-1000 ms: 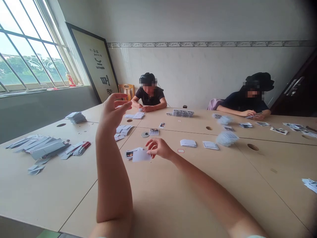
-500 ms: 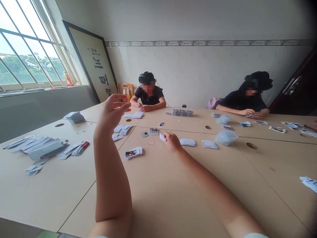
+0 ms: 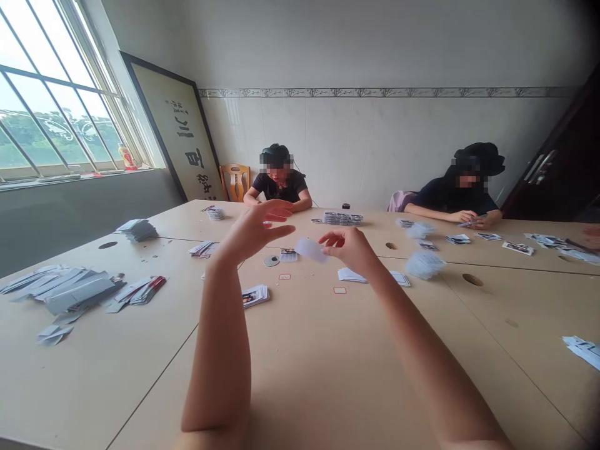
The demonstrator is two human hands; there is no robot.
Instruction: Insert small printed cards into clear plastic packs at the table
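Observation:
My right hand (image 3: 347, 247) is closed in a pinch on the edge of a pale translucent sheet (image 3: 310, 250), raised over the middle of the table. To its left, my left hand (image 3: 255, 232) hovers with thumb and fingers apart and nothing in it. Just below the sheet lie a small clear box (image 3: 289, 255) with dark-printed pieces and a round disc (image 3: 271, 260). A stack of printed cards (image 3: 257, 295) is partly hidden by my left forearm. Under my right wrist sits a stack of white cards (image 3: 351, 275).
Left on the table (image 3: 290, 375) are loose white papers (image 3: 79, 287) and a folded stack (image 3: 136, 229). Clear plastic bundles (image 3: 424, 265) lie to the right. Two people sit across; one handles cards. Red-framed labels (image 3: 340, 290) lie near the middle.
My left hand has come down and to the right, towards the sheet. My right hand has lifted slightly and shifted right, and the pale sheet now shows more fully.

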